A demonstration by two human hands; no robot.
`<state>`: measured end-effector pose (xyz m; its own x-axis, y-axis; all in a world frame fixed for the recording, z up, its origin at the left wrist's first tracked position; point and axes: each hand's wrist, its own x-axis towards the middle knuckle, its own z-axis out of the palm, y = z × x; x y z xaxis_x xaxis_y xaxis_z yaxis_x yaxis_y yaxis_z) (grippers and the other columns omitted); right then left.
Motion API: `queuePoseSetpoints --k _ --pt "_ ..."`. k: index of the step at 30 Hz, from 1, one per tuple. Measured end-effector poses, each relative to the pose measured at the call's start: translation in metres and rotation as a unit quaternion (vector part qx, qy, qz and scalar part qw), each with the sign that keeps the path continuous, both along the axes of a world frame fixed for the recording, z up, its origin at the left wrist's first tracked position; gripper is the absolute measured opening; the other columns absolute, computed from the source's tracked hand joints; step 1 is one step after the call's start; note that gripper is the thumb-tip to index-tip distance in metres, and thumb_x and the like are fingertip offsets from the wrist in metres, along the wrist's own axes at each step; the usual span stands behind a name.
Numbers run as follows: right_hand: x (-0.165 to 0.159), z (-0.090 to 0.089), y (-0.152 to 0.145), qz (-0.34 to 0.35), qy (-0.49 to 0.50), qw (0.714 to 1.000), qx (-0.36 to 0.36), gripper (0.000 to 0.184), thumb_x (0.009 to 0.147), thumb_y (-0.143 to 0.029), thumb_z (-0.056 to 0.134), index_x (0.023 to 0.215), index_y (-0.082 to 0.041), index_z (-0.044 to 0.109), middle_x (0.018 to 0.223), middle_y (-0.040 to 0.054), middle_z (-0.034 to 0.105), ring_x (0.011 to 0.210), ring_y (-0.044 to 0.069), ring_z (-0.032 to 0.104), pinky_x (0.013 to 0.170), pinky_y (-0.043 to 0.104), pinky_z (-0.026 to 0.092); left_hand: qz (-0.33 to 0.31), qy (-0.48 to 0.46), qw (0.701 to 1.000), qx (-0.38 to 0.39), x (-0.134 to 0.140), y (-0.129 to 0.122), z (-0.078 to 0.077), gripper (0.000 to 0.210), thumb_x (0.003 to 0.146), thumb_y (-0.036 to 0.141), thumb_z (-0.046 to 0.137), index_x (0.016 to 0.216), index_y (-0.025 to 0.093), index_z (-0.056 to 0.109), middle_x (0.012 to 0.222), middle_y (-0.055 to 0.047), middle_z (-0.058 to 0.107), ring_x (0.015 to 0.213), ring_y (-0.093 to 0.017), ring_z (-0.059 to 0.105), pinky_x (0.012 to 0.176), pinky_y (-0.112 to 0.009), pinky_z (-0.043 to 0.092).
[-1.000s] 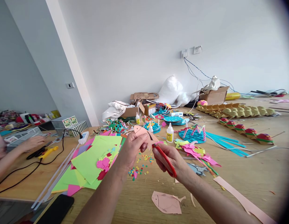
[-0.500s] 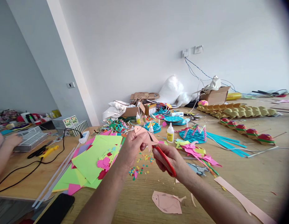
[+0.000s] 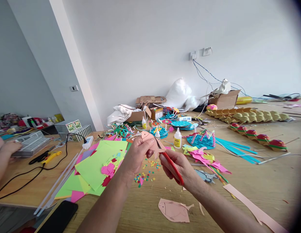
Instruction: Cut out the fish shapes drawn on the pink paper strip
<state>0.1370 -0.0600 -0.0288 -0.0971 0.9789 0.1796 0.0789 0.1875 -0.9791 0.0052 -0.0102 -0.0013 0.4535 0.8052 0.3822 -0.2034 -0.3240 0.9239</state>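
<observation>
Between the fingers of my left hand (image 3: pixel 140 152) is a pink paper fish (image 3: pixel 145 136), its head pointing up and left, its tail toward the scissors. My right hand (image 3: pixel 176 165) is closed round the red-handled scissors (image 3: pixel 174 170). Their dark blades reach to the paper fish near its tail; how far apart they are is hard to see. Below my hands a second pink paper fish (image 3: pixel 174 210), with drawn lines, lies flat on the table. Small confetti dots (image 3: pixel 143 177) are scattered under my hands.
Coloured paper sheets (image 3: pixel 94 168) lie at left, beside a black phone (image 3: pixel 59 217). A glue bottle (image 3: pixel 177 138) stands behind my hands. Paper scraps (image 3: pixel 201 157), blue strips (image 3: pixel 237 150) and egg cartons (image 3: pixel 259 116) are at right. Another person's hand (image 3: pixel 10 147) is at far left.
The paper fish and my left hand have shifted very slightly. My right hand keeps its grip on the scissors at the tail. Everything else looks the same.
</observation>
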Motion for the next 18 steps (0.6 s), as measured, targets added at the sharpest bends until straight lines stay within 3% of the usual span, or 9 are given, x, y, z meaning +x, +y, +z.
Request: queuePoseSetpoints --k 18 --pt "-0.0026 0.0003 -0.0022 -0.001 -0.014 1.000 -0.004 0.033 0.070 -0.050 0.053 0.059 -0.020 0.044 0.038 -0.0083 0.041 0.033 0.005 0.035 0.036 0.018 0.025 -0.037 0.006 0.999 -0.012 -0.0029 -0.0009 0.0058 0.032 0.077 0.023 0.050 0.048 0.017 0.039 0.044 0.006 0.036 0.041 -0.005 0.031 0.044 -0.022 0.025"
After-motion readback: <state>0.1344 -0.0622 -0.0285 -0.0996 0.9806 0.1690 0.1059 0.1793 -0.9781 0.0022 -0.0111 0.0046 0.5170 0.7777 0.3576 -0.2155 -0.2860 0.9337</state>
